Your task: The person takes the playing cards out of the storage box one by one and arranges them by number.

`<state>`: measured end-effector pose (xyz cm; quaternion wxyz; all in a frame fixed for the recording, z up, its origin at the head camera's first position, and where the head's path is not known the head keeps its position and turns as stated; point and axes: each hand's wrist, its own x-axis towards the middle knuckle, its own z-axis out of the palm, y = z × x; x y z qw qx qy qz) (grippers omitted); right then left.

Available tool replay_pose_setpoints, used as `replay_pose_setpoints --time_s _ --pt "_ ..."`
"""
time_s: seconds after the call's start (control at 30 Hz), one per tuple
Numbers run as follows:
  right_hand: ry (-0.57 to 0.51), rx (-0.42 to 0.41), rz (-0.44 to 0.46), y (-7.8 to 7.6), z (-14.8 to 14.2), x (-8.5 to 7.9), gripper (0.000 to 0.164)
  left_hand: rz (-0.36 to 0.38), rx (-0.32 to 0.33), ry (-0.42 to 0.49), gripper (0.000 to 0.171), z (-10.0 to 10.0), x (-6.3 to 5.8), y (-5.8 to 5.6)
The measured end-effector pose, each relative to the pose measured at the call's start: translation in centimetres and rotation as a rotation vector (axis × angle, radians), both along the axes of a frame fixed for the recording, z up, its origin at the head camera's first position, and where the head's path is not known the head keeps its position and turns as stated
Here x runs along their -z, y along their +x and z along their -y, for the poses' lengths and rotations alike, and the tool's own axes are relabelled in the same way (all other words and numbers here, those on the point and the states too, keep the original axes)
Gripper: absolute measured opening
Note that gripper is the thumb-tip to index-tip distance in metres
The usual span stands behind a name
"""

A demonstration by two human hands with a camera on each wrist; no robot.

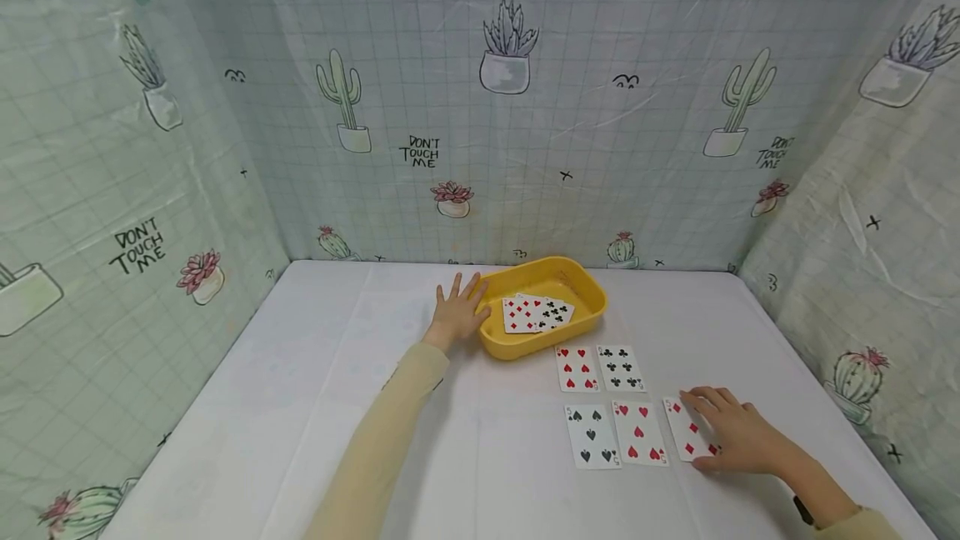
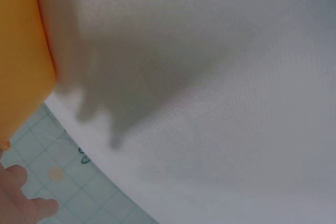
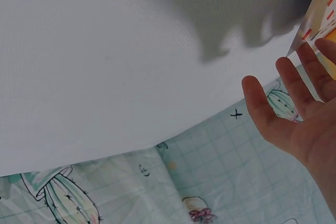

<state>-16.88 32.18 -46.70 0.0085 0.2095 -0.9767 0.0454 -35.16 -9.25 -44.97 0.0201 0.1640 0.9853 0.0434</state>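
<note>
A yellow plastic basket [image 1: 540, 348] stands near the back of the table with several playing cards [image 1: 521, 312], diamonds and clubs, in it. My left hand [image 1: 453, 315] rests at its left rim, fingers spread and straight. At the front right, my right hand [image 1: 738, 436] holds the five of diamonds [image 1: 684, 432] by its edges, fingertips at the top and thumb at the bottom. The hand covers that card's right side. Left of it lie the five of hearts [image 1: 639, 432] and five of spades [image 1: 592, 437], face up.
Behind this row lie the six of hearts [image 1: 577, 369] and six of clubs [image 1: 621, 368], just in front of the basket. Everything stands on a white table [image 1: 300, 407]. A cactus-print cloth [image 1: 420, 90] closes off the back and both sides.
</note>
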Motion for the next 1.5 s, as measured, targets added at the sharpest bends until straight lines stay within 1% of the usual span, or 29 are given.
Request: replay_pose_setpoints --time_s 0.2,0.43,0.67,0.93,1.07,1.23,1.4,1.5 --pt "-0.005 -0.01 0.015 0.1 0.0 0.1 0.088 -0.002 0.002 -0.004 0.056 0.0 0.3 0.1" --pt "-0.036 0.004 0.033 0.2 0.1 0.0 0.088 -0.012 0.006 -0.024 0.056 0.0 0.5 0.0" --pt "-0.036 0.009 0.038 0.2 0.1 0.0 0.087 -0.014 0.004 -0.025 0.057 0.0 0.7 0.0" --pt "-0.023 0.012 0.042 0.0 0.2 -0.3 0.088 -0.011 -0.002 -0.024 0.057 0.1 0.8 0.0" --pt "-0.015 0.003 0.016 -0.4 0.3 -0.7 0.089 -0.013 -0.005 -0.024 0.057 0.1 0.9 -0.2" --pt "-0.014 -0.02 -0.024 -1.2 0.6 -1.5 0.085 -0.005 -0.004 -0.017 0.057 0.1 0.7 -0.3" --pt "-0.026 -0.06 -0.07 -2.6 1.1 -2.3 0.081 0.005 -0.006 -0.009 0.057 0.1 0.5 -0.3" --pt "-0.028 -0.074 -0.081 -3.5 1.7 -3.0 0.08 0.006 -0.007 -0.007 0.057 0.1 0.5 -0.3"
